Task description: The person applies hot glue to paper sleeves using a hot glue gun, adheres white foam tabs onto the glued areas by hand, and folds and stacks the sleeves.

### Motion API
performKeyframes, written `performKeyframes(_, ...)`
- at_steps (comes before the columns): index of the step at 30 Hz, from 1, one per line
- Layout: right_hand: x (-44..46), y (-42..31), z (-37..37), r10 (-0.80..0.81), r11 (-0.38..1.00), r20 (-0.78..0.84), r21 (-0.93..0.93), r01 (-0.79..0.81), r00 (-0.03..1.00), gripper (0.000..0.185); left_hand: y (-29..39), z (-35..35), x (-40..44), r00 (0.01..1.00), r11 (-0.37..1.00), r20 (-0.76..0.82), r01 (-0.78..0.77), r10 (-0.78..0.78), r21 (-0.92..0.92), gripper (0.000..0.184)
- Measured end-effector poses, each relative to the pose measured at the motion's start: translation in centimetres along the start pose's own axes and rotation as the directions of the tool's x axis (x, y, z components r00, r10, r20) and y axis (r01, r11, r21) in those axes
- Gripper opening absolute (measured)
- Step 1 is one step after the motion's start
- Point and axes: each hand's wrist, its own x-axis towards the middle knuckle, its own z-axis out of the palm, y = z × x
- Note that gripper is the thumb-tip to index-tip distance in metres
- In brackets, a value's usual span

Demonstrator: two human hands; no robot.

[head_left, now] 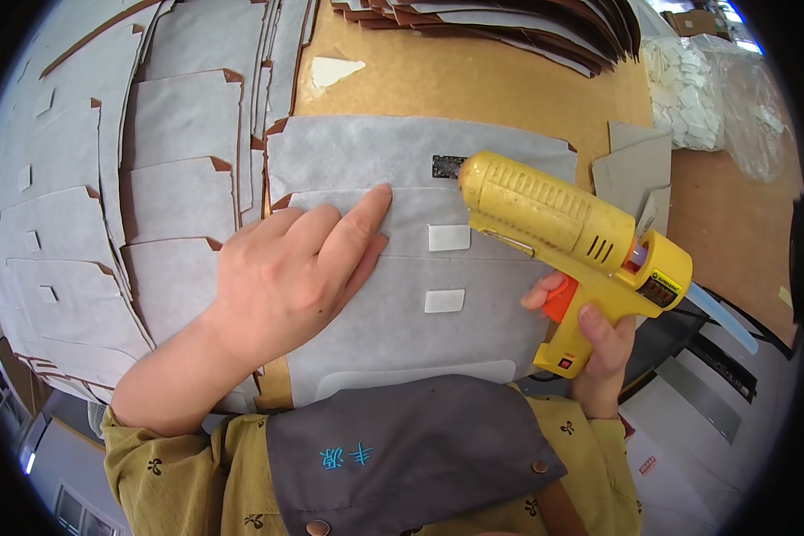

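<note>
My right hand [606, 338] is wrapped round the handle of a yellow hot glue gun [549, 210], fingers at its orange trigger. A translucent glue stick [725, 320] sticks out of the gun's back end. The nozzle points left, over a small dark rectangular patch [445, 167] on a grey-backed panel [357, 152] with brown corners. My left hand [290, 277] lies on the overlapping grey panels, index finger stretched out and the other fingers partly bent, holding nothing. Two white rectangular pads [448, 237] sit on the panels below the dark patch, one lower than the other.
Overlapping rows of grey panels [183, 121] cover the left side. A stack of brown-edged panels [500, 27] lies at the back on the tan board [393, 80]. At right are grey board pieces [632, 174] and a clear plastic bag [701, 94] of white pieces.
</note>
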Motion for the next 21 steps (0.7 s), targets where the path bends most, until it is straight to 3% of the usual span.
performKeyframes(21, -0.8, 0.4, -1.6, -0.020, 0.999, -0.052, 0.028, 0.021, 0.998, 0.055, -0.1, 0.4, -0.1, 1.000, 1.000, -0.019, 0.001, -0.001, 0.010, 0.038)
